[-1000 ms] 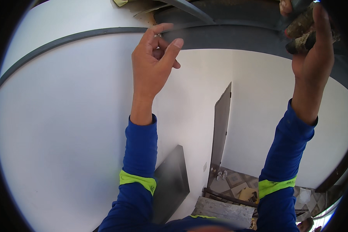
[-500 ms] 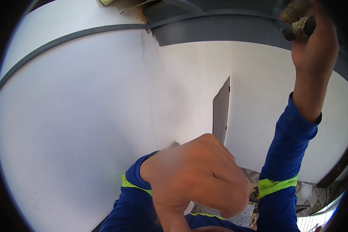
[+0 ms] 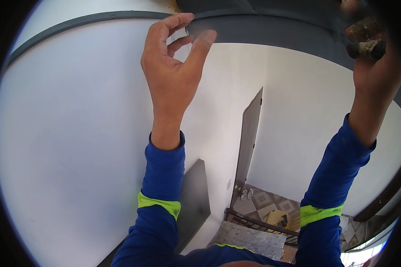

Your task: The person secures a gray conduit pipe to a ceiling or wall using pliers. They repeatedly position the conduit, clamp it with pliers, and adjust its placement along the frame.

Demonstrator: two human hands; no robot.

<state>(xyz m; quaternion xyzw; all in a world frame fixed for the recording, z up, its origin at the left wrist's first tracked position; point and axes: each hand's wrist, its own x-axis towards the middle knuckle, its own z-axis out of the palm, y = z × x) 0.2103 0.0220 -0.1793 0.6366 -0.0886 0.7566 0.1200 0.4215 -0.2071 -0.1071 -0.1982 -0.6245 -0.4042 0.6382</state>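
My left hand (image 3: 173,75) is raised in front of the white wall, palm partly turned inward. Its fingers and thumb are curved and spread apart, with nothing visible between them, and the fingertips are close to the lower edge of a dark grey beam (image 3: 254,31). Up at the right, my right hand (image 3: 381,73) is closed round a dark, crusted tool with rounded ends (image 3: 365,48). Its exact kind cannot be made out, and the dark rim of the view hides part of the hand. Both forearms wear blue sleeves with yellow-green bands.
A grey trim strip (image 3: 89,20) runs along the white wall (image 3: 75,124). Far below are a grey door (image 3: 250,133), a dark railing (image 3: 258,226), a patterned tiled floor (image 3: 272,200), a pair of shoes (image 3: 247,194) and a grey slab (image 3: 249,238). A dark grey panel (image 3: 194,204) stands beside my left sleeve.
My left hand has risen from low in the middle to the beam, its fingers spreading from a closed, bent shape. The right hand, still holding the tool, sits slightly farther right and lower.
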